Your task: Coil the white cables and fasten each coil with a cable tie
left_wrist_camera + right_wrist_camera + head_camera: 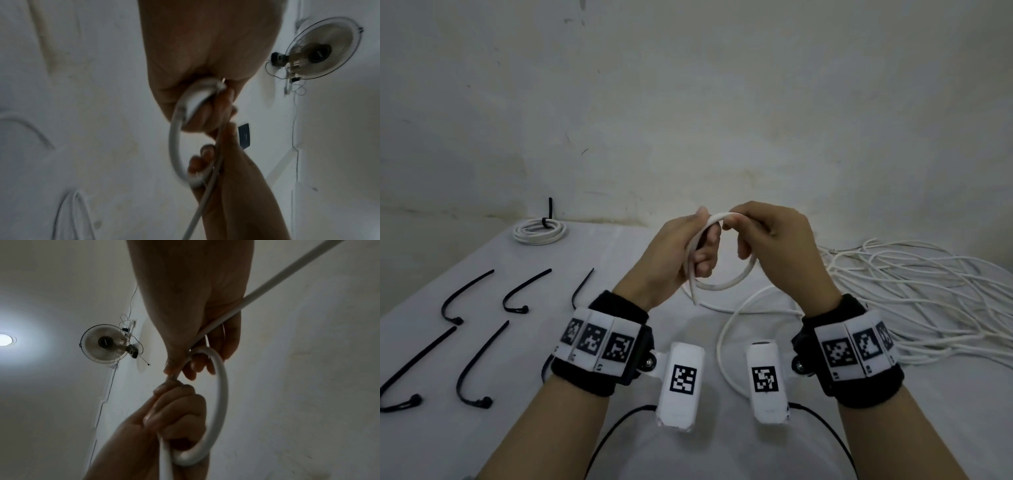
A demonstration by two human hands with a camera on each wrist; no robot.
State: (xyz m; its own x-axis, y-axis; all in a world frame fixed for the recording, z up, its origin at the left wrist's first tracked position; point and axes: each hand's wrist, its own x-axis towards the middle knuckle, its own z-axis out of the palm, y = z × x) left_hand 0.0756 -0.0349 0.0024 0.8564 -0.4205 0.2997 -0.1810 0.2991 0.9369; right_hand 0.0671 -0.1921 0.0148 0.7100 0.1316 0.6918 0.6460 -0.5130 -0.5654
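Above the middle of the table both hands hold one white cable [726,284] bent into a small loop. My left hand [688,250] grips the loop's left side, the cable's free end [692,294] hanging below its fingers. My right hand [763,233] pinches the top of the loop, and the cable runs on past its palm [267,283] toward the table. The loop [222,402] also shows in the right wrist view and, blurred, the loop [176,146] in the left wrist view. Several black cable ties [469,294] lie on the left.
A coil of white cable [539,230] fastened with a black tie lies at the table's far left by the wall. A loose heap of white cable [914,294] covers the right side. The table [619,246] has a white cover. A wall fan [104,344] hangs overhead.
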